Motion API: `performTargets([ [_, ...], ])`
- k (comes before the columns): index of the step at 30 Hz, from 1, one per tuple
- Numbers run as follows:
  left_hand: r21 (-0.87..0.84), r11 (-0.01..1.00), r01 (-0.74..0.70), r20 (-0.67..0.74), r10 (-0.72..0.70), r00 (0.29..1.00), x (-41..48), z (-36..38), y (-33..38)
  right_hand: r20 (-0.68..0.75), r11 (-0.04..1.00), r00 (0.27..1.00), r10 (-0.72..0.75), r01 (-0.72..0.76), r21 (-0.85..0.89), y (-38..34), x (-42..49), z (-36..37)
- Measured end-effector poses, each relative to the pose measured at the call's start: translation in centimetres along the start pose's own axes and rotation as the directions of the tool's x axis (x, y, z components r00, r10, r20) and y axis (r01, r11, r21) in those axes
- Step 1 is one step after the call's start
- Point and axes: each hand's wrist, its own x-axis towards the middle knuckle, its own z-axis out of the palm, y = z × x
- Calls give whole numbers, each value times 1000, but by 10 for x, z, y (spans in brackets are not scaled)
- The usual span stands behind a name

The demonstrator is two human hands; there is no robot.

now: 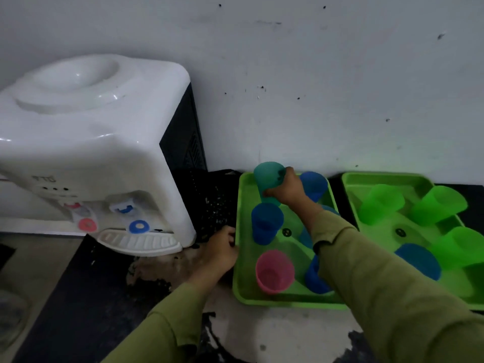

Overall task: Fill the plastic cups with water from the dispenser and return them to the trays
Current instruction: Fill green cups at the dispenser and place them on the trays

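Head camera looks down, seemingly close above dispenser (pixel 91 142).

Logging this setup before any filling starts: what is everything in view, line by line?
dispenser: one, white, far left
taps: two, red and blue, on the dispenser's front
left tray: one, green, right of the dispenser
right tray: one, green, beside the left tray
teal cup: one, at the left tray's far-left corner
blue cups: at least three in the left tray (arm hides part), one in the right tray
pink cup: one, left tray, near side
green cups: at least three, right tray
sleeves: two, olive
left hand: grips the left tray's left rim
right hand: grips the teal cup
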Motion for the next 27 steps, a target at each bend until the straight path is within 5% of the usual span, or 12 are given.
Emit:
performTargets([
  [6, 12, 1000, 19, -41, -19, 999, 2, 5, -2, 56, 995, 998, 2, 3, -96, 16, 15, 9],
  [16, 10, 1000, 5, 2, -5, 1000, -10, 6, -11, 54, 998, 997, 55, -54, -9, 23, 9, 7],
  [27, -18, 997, -71, 38, 72, 997, -45, 5, -16, -128, 997, 992, 0, 10, 75, 14, -47, -28],
])
